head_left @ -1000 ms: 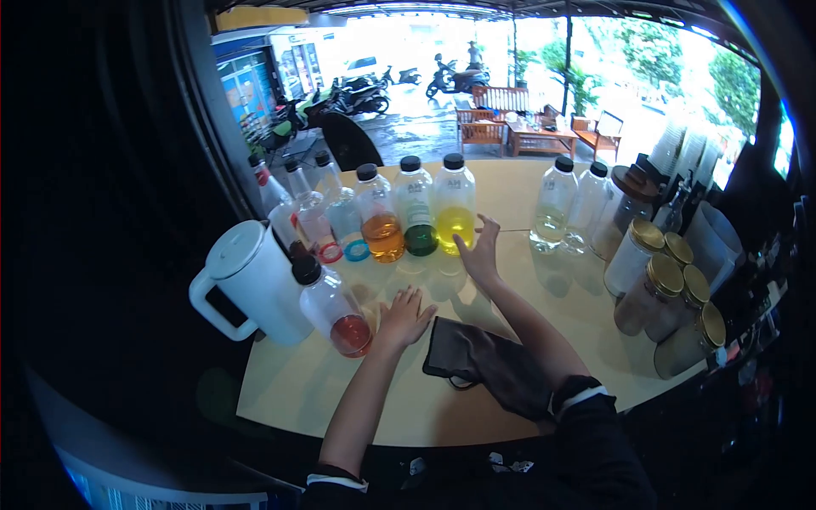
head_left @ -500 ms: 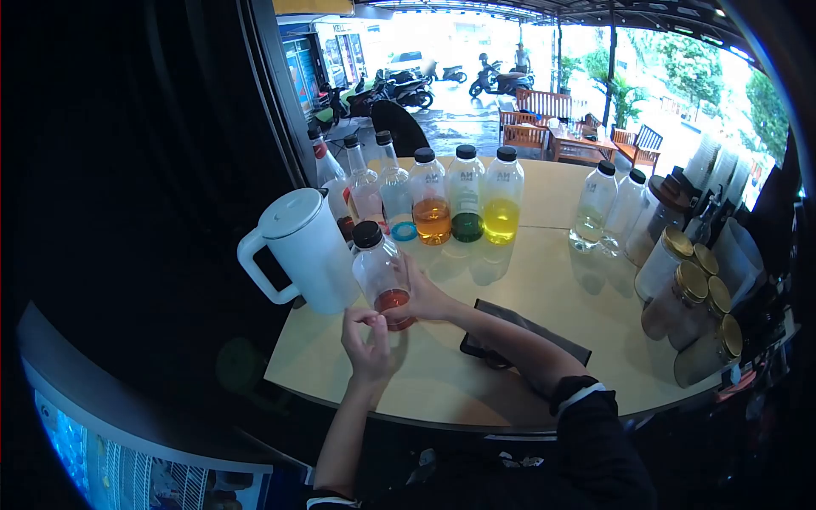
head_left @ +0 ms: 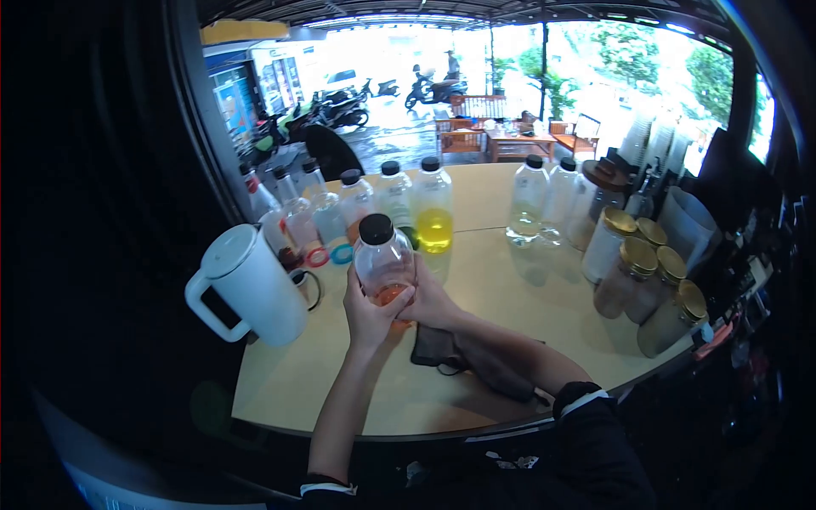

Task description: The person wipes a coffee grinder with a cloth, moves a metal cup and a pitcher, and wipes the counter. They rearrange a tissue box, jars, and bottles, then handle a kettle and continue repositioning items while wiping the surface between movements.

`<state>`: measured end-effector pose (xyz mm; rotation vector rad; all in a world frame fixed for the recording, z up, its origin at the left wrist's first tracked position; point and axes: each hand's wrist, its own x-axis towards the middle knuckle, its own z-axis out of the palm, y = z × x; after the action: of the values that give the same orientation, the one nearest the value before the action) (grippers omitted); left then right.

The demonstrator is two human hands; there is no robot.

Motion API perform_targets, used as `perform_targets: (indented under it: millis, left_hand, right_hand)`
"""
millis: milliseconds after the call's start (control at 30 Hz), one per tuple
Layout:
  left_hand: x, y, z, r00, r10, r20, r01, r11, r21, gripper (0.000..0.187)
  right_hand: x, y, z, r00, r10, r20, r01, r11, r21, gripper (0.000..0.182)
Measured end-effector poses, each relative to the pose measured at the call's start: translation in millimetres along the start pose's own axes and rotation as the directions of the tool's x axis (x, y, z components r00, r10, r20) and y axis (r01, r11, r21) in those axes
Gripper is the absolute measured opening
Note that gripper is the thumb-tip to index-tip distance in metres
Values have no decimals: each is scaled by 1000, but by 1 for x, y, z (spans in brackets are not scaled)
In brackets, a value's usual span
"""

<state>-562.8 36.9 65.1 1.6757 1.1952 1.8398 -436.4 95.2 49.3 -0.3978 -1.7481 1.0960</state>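
Observation:
Between my two hands is a clear bottle (head_left: 384,263) with a black cap and red-orange liquid at its bottom. My left hand (head_left: 369,313) is wrapped round its left side and front. My right hand (head_left: 429,297) grips the right side. Behind the bottle stand a bottle of yellow liquid (head_left: 434,225), a bottle with dark green liquid (head_left: 396,200) and another capped bottle (head_left: 355,201), partly hidden by the held one. A white lidded pitcher (head_left: 259,285) is to the left of my hands.
A dark pouch (head_left: 489,361) lies under my right forearm. Narrow-necked bottles (head_left: 299,223) stand at the back left. Two capped bottles (head_left: 529,204) and several gold-lidded jars (head_left: 625,276) are on the right. The table's front edge (head_left: 357,432) curves before me.
The view has turned to the right. My left hand has closed round the held bottle, which now stands higher, nearer to me. A dark-handled cup beside the pitcher has come into view.

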Motion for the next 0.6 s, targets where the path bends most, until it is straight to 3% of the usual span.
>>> perform_targets:
  millis: [67, 133, 200, 267, 333, 400, 433, 500, 600]
  left_hand:
    - [18, -5, 25, 999, 15, 37, -11, 994, -110, 82]
    - [31, -9, 47, 982, -42, 183, 69, 987, -144, 84]
    - [39, -16, 65, 966, -41, 255, 72, 991, -114, 92]
    - [39, -32, 78, 961, -90, 263, 60, 991, 120, 101]
    - [39, -76, 76, 936, -153, 317, 103, 980, 169, 95]
    - [38, -121, 63, 716, -439, 543, 67, 817, 573, 82]
    - [30, -115, 62, 714, -442, 542, 66, 814, 577, 82]
    - [14, -104, 61, 661, -574, 484, -44, 614, 788, 75]
    - [5, -104, 61, 697, -534, 478, -57, 624, 779, 73]
  right_hand:
    - [-5, -26, -38, 998, -52, 22, 56, 952, -299, 95]
    - [-10, -6, -67, 997, -75, -2, 69, 930, -360, 93]
    - [-16, -10, -91, 992, 21, -121, -69, 911, -406, 91]
    - [-18, 8, -115, 983, -7, -186, -72, 907, -415, 93]
    - [-15, 19, -134, 928, 89, -361, -256, 857, -447, 94]
    - [-8, 32, -148, 915, 92, -393, -274, 856, -439, 95]
    - [-3, 47, -155, 911, 65, -408, -260, 858, -443, 95]
    - [6, 64, -164, 903, 43, -427, -248, 865, -436, 93]
    - [19, 76, -167, 892, 34, -451, -260, 855, -449, 92]
